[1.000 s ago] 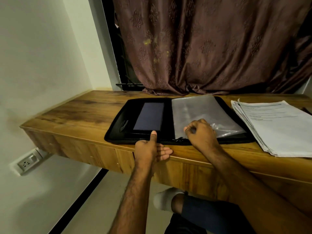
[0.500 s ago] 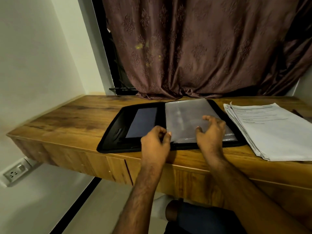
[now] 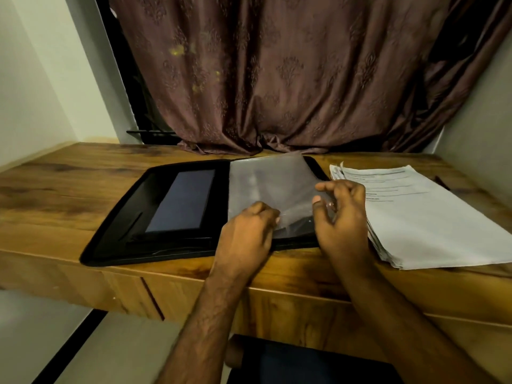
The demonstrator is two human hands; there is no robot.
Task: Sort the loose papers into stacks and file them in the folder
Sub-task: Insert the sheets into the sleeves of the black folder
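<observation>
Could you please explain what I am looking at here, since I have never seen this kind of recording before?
There is no machine here: a person wears a camera on the head, looking down at their own two bare hands. On the wooden desk lies an open black folder with clear plastic sleeves. To its right sits a stack of printed papers, not yet filed. The left hand pinches the near edge of a sleeve, and the right hand pinches the plastic beside it, apparently to open a sleeve. A brown curtain hangs behind the desk.

Single head-worn view, angled forward and down, close above the desk (image 3: 69, 195) edge, facing the curtain (image 3: 277, 79).
</observation>
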